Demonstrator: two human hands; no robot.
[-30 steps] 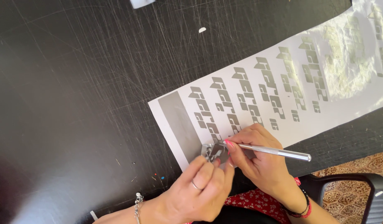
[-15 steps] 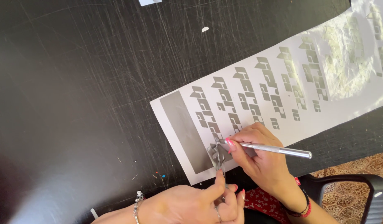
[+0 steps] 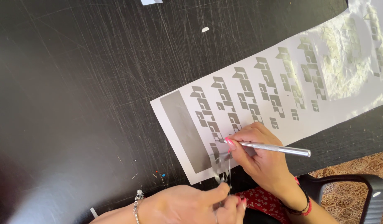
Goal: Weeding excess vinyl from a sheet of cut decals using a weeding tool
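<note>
My right hand (image 3: pixel 258 159) clamps a silver tool (image 3: pixel 278 148) on the sheet (image 3: pixel 282 124) | left hand (image 3: pixel 195 205) pinches a flimsy vinyl strip (image 3: pixel 219 166) lifting off the sheet's near corner | thin, tear-prone; grip its free end.

- A small craft or sign-making workshop, by the look of it.
- The black worktop (image 3: pixel 96 95) is scored all over with fine cuts and flecked with paint near the left hand's grip.
- A long white sheet (image 3: pixel 282 99) of cut silver stickers runs up and away from the right hand's grip.
- A black chair (image 3: pixel 357 191) and a patterned floor (image 3: pixel 365 166) lie below that grip.
</note>
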